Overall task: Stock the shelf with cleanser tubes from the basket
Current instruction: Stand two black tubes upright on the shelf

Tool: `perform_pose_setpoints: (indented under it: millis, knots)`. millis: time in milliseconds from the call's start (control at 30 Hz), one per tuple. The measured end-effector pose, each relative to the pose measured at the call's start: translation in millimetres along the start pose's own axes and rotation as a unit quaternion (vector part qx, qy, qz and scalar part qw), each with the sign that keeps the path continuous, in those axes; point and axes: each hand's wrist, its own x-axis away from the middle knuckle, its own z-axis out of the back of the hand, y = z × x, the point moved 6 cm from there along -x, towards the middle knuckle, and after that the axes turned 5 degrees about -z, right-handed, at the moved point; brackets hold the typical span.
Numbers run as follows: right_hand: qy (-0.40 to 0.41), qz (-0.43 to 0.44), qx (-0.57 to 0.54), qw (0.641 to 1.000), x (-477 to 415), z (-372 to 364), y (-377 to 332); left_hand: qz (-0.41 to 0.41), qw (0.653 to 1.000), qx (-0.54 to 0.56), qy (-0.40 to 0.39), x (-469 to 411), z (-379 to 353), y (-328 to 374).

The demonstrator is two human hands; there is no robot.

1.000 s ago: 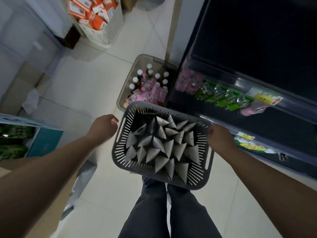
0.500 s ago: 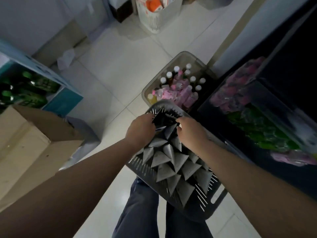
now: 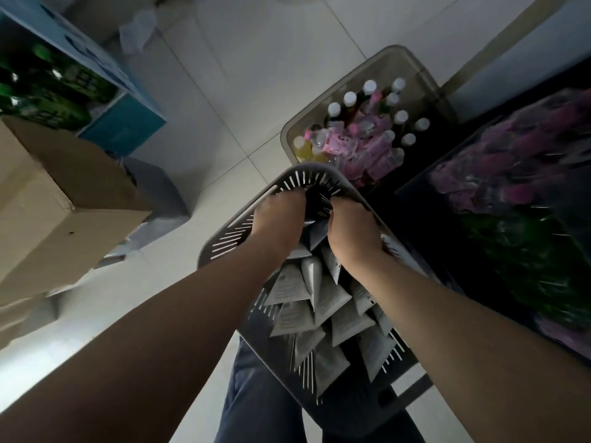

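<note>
Digging left hand (image 3: pixel 277 215) and right hand (image 3: pixel 351 233) among tubes (image 3: pixel 287 286) in basket (image 3: pixel 289 176); fingertips buried, grip impossible to tell; tube print blurring past reading.

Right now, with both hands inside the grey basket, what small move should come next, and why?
Probably take hold of a few cleanser tubes and lift them toward the shelf on the right. The left hand and right hand are both sunk among the tubes at the far end of the basket, fingertips hidden, so no grip is confirmed.
</note>
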Motion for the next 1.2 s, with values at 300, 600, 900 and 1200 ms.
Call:
perform_pose_setpoints:
  millis: [300,600,900,1200]
  knots:
    - [0.005,-0.003,-0.029,1.0,3,0,1,-0.015,0.999,-0.03,0.006,3,9,0]
    - [0.043,-0.005,-0.04,0.998,44,47,-4,-0.063,0.997,-0.05,0.018,39,54,0]
    - [0.139,-0.043,-0.037,0.989,114,136,-6,-0.187,0.974,-0.098,0.089,85,147,23]
    - [0.203,-0.092,-0.051,0.973,222,244,1,-0.33,0.919,-0.147,0.161,161,257,87]
